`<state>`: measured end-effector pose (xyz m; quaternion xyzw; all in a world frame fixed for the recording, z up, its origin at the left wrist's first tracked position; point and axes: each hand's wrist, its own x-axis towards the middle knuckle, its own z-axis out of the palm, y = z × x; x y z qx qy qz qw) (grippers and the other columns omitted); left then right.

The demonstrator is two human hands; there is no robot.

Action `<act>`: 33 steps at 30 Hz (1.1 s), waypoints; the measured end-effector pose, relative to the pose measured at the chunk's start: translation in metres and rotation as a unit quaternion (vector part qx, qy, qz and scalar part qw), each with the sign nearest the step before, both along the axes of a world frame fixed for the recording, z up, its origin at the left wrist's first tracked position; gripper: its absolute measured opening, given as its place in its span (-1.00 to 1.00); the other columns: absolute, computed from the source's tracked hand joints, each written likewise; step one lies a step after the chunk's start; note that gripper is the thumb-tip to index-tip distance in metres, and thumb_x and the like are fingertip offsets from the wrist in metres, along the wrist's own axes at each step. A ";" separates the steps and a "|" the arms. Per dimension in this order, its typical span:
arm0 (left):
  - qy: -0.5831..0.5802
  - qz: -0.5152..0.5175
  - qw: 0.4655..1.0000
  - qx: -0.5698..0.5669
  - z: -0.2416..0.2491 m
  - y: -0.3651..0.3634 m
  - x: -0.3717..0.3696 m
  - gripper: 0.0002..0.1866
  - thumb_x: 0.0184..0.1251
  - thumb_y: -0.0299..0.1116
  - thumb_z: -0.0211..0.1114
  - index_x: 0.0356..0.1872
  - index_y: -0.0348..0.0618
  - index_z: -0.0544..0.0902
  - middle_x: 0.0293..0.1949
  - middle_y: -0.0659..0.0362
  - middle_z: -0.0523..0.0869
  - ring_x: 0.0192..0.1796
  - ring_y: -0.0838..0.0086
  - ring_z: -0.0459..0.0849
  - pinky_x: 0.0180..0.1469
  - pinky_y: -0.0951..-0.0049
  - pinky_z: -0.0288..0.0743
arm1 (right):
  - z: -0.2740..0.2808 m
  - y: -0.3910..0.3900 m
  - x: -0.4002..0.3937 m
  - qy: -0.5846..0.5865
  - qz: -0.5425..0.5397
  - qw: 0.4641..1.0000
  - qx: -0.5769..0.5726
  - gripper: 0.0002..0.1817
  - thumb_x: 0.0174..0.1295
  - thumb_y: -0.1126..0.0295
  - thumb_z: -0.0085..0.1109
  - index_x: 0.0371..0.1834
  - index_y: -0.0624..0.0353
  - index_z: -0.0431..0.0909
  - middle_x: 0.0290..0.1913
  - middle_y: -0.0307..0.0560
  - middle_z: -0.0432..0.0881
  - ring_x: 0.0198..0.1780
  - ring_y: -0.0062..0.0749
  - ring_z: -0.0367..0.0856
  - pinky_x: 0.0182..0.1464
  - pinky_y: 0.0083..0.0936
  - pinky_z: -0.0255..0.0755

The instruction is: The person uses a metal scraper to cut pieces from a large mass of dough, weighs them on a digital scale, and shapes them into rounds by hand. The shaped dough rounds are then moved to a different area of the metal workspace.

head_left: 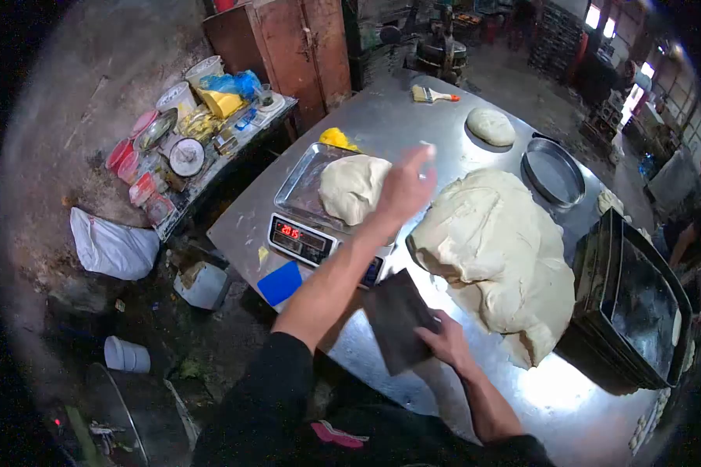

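Observation:
My right hand (pixel 448 342) grips a dark flat dough scraper (pixel 397 323) over the table's near side. My left hand (pixel 409 187) is raised between the scale and the big dough mass (pixel 498 249). It is slightly blurred, with fingers apart and something whitish at the fingertips. A dough piece (pixel 352 187) lies in the metal tray (pixel 296 183) of the digital scale (pixel 300 240), whose red display seems to read 2015. My left forearm hides part of the scale. The big dough mass spreads over the steel table (pixel 257 210), right of the scale.
Stacked dark baking pans (pixel 639 303) stand at the right edge. Behind the big dough are a round pan (pixel 553 171), a round dough piece (pixel 491 127) and a brush (pixel 435 95). A blue plastic scraper (pixel 280 283) lies by the scale. A cluttered side table (pixel 276 117) stands left.

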<state>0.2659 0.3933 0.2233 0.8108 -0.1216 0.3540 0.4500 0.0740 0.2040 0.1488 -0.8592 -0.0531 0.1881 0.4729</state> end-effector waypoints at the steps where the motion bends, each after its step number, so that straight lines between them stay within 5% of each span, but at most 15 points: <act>1: -0.066 -0.013 0.997 0.034 -0.012 -0.022 0.002 -0.66 0.20 -0.37 0.22 0.01 -0.23 0.55 -0.03 0.00 0.64 -0.02 0.12 0.62 0.08 0.25 0.45 | 0.005 -0.027 -0.011 0.020 -0.061 0.998 0.022 -0.53 0.09 0.28 0.32 0.01 0.34 0.50 -0.20 0.14 0.68 -0.18 -0.23 0.67 -0.08 -0.38 0.50; 5: 0.186 -0.036 0.952 0.241 -0.088 -0.110 -0.009 -0.31 0.29 -0.07 0.11 0.39 -0.12 0.18 0.38 -0.03 0.26 0.48 0.08 0.05 0.44 -0.14 -0.25 | -0.041 -0.160 0.012 -0.048 -0.282 0.955 0.074 -0.60 0.14 0.34 0.24 -0.04 0.38 0.47 -0.19 -0.01 0.62 -0.22 -0.41 0.56 -0.16 -0.49 0.46; 7: 0.338 -0.093 0.889 0.296 -0.128 -0.128 -0.040 -0.22 0.30 0.02 0.03 0.46 -0.07 0.01 0.45 -0.04 0.10 0.50 -0.04 -0.12 0.38 -0.33 -0.45 | -0.055 -0.210 0.042 -0.083 -0.318 0.931 0.160 -0.67 0.20 0.30 0.19 -0.12 0.34 0.45 -0.34 -0.13 0.54 -0.35 -0.51 0.46 -0.30 -0.54 0.40; 9: 0.282 -0.053 0.897 0.335 -0.150 -0.134 -0.063 -0.22 0.30 0.04 0.01 0.46 -0.10 0.02 0.45 -0.05 0.09 0.49 -0.08 -0.11 0.36 -0.38 -0.46 | -0.069 -0.251 0.072 -0.100 -0.291 0.951 0.044 -0.70 0.23 0.27 0.16 -0.15 0.32 0.47 -0.37 -0.03 0.61 -0.37 -0.34 0.55 -0.28 -0.40 0.44; 11: 0.298 -0.047 0.899 0.317 -0.126 -0.121 -0.092 -0.28 0.29 0.00 0.05 0.40 -0.16 0.17 0.42 -0.07 0.15 0.47 -0.12 -0.08 0.32 -0.45 -0.44 | -0.060 -0.255 0.083 -0.135 -0.216 0.922 -0.291 -0.64 0.24 0.18 0.15 -0.16 0.31 0.49 -0.30 0.14 0.64 -0.32 -0.03 0.61 -0.22 -0.19 0.46; 13: 0.321 -0.120 0.820 0.458 -0.101 -0.100 -0.136 -0.36 0.28 -0.04 0.10 0.32 -0.16 0.33 0.28 -0.11 0.39 0.36 -0.04 0.26 0.35 -0.28 -0.06 | -0.019 -0.227 0.084 -0.084 -0.131 0.853 -0.498 -0.46 0.18 -0.02 0.13 -0.19 0.38 0.51 -0.32 0.29 0.60 -0.20 0.18 0.59 -0.12 -0.06 0.44; 15: 0.475 -0.302 0.805 0.187 -0.098 -0.067 -0.182 -0.42 0.30 -0.05 0.12 0.26 -0.15 0.41 0.08 -0.12 0.59 0.12 0.05 0.55 0.22 0.04 0.33 | -0.028 -0.221 0.102 -0.254 -0.116 0.823 -0.494 -0.52 0.18 0.02 0.13 -0.18 0.31 0.55 -0.20 0.24 0.60 -0.15 0.15 0.56 -0.08 -0.08 0.43; 17: 0.438 -0.375 0.784 0.229 -0.142 -0.041 -0.216 -0.40 0.32 0.00 0.12 0.29 -0.12 0.37 -0.02 -0.10 0.66 -0.03 0.10 0.66 0.06 0.25 0.49 | -0.006 -0.178 0.141 -0.316 -0.012 0.867 -0.386 -0.54 0.16 0.15 0.19 0.00 0.27 0.52 -0.16 0.20 0.62 -0.16 0.06 0.61 -0.17 -0.16 0.48; 19: 0.489 -0.467 0.721 0.152 -0.130 -0.012 -0.236 -0.37 0.32 0.02 0.14 0.31 -0.13 0.35 0.08 -0.10 0.60 0.07 0.10 0.61 0.11 0.24 0.44 | 0.041 -0.090 0.166 -0.239 0.042 0.942 -0.232 -0.52 0.15 0.20 0.19 0.08 0.26 0.49 -0.13 0.21 0.62 -0.13 0.03 0.62 -0.09 -0.23 0.49; 21: 0.518 -0.441 0.724 0.112 -0.122 0.007 -0.246 -0.37 0.33 0.02 0.13 0.31 -0.14 0.34 0.13 -0.08 0.56 0.12 0.14 0.58 0.16 0.27 0.41 | 0.053 -0.016 0.202 -0.316 0.122 0.933 -0.126 -0.50 0.10 0.25 0.27 0.11 0.23 0.49 -0.10 0.20 0.62 -0.02 0.02 0.60 0.07 -0.25 0.43; 25: 0.534 -0.373 0.757 -0.057 -0.124 0.054 -0.251 -0.40 0.38 -0.03 0.10 0.32 -0.17 0.33 0.26 -0.03 0.45 0.25 0.22 0.47 0.30 0.32 0.29 | 0.079 0.123 0.274 -0.390 0.282 0.868 -0.125 -0.34 0.00 0.21 0.37 0.20 0.18 0.41 0.14 0.20 0.47 0.17 0.10 0.43 0.20 -0.21 0.34; 29: 0.458 -0.320 0.820 -0.123 -0.126 0.115 -0.231 -0.50 0.41 -0.19 0.12 0.28 -0.21 0.38 0.23 0.03 0.50 0.24 0.35 0.48 0.28 0.39 0.31 | 0.077 0.213 0.324 -0.314 0.385 0.822 -0.279 0.03 -0.19 -0.04 0.48 0.41 -0.01 0.18 0.40 0.30 0.11 0.38 0.17 0.17 0.39 -0.14 0.14; 33: 0.381 -0.188 0.888 -0.175 -0.094 0.175 -0.165 -0.59 0.40 -0.27 0.12 0.18 -0.28 0.48 0.05 0.05 0.65 0.08 0.40 0.61 0.14 0.41 0.44 | 0.047 0.251 0.350 -0.189 0.442 0.785 -0.392 0.24 -0.37 -0.15 0.53 0.45 0.01 0.08 0.41 0.31 0.10 0.37 0.14 0.20 0.40 -0.18 0.13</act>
